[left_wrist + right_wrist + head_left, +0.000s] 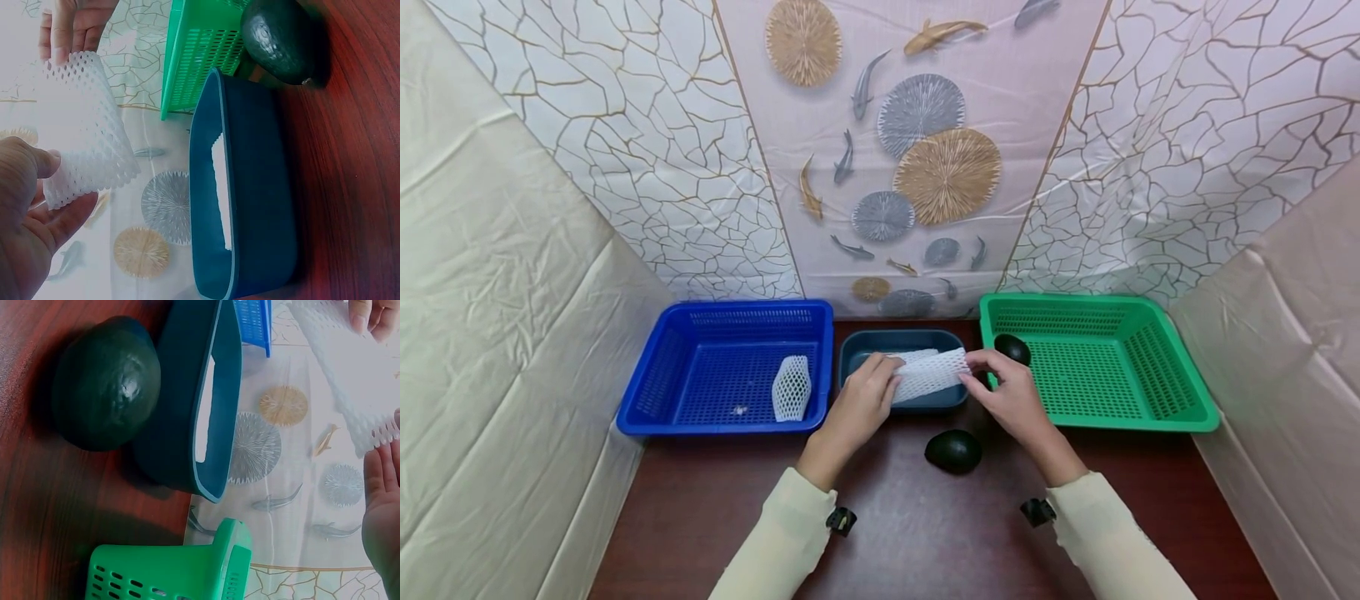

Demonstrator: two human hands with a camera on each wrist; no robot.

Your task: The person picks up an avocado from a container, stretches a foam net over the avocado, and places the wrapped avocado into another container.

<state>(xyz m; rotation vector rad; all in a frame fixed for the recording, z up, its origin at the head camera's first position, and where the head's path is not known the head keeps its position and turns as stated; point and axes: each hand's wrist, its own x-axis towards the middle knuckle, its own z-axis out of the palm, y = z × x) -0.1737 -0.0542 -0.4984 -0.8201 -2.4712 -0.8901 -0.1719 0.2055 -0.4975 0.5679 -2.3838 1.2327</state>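
Note:
Both hands hold a white foam net sleeve (931, 373) stretched flat above a dark teal tub (928, 407). My left hand (871, 385) grips its left end, the thumb lying over the mesh in the left wrist view. At the other end, my right hand (1011, 392) pinches the edge between thumb and fingers. More white foam netting (220, 190) lies inside the tub. A dark green avocado (953, 452) rests on the table just in front of the tub, between my forearms.
On the left stands a blue basket (722, 428) with a bulging white foam net sleeve (792, 388) inside. A green basket (1135, 423) is on the right, with another avocado (1012, 348) at its left side. A patterned cloth wall (880, 275) rises behind.

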